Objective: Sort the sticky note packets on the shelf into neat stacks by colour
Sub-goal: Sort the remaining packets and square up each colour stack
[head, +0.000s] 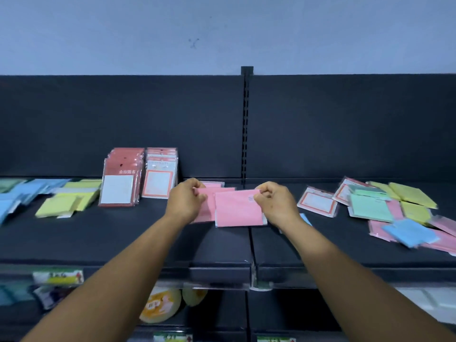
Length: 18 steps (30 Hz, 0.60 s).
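In the middle of the dark shelf (123, 233) both my hands hold pink sticky note packets. My right hand (276, 202) pinches the top right corner of the front pink packet (238, 209). My left hand (186, 201) grips another pink packet (206, 206) that lies partly behind the first. More pink packets (212, 185) lie flat just behind my left hand. A mixed heap of green, yellow, pink and blue packets (394, 213) lies at the right. Yellow packets (64, 201) and blue packets (22, 191) lie at the left.
Red-fronted packs (122, 178) and red-bordered label packs (160, 174) stand against the back panel left of my hands. Two more label packs (318, 201) lie right of my right hand. A blue packet (306, 219) peeks out under my right wrist. Lower shelves hold other goods (160, 307).
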Available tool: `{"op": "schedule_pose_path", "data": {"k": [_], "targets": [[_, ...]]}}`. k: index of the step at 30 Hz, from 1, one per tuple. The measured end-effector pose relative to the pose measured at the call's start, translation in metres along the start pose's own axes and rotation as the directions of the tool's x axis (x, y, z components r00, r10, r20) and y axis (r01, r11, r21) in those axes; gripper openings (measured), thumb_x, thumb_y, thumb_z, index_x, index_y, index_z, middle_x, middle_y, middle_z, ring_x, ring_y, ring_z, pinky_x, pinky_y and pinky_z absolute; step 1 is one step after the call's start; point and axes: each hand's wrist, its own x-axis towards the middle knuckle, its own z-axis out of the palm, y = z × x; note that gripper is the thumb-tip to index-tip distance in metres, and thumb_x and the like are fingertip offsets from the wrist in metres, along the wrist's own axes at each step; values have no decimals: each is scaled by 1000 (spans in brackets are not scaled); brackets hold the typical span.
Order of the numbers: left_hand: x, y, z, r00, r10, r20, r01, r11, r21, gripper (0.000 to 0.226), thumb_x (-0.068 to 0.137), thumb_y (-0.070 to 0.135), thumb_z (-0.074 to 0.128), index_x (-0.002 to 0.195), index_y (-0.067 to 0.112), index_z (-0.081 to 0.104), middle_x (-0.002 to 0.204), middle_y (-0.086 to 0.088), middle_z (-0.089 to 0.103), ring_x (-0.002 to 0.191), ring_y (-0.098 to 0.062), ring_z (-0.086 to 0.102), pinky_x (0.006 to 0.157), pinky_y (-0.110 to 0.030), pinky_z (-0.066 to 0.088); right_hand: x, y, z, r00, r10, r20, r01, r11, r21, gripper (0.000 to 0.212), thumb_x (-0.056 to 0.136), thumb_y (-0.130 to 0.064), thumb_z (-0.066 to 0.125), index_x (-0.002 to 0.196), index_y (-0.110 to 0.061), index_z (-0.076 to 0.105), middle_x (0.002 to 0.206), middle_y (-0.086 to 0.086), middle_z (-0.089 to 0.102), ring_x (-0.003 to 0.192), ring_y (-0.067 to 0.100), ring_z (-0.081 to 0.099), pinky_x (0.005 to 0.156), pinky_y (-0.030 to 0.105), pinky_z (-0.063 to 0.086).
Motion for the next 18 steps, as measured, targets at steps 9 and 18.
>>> {"op": "schedule_pose_path", "data": {"k": [9,18], "targets": [[49,-41,-11,998,49,32,-51,996,73,29,93,6,44,113,12,62,109,-10,66,97,-28,61,83,-29,47,23,-20,66,998,43,44,-40,996,-74,10,85,-13,64,90,-16,56,67,-9,51,61,7,48,51,13,36],[84,-61,-10,970,157,183,-188,968,166,31,92,3,47,115,8,67,113,-13,67,106,-28,62,93,-32,47,41,-29,91,998,69,2,-68,989,-134,18,84,-16,66,96,-19,54,77,-6,55,78,16,54,70,25,42]]}}
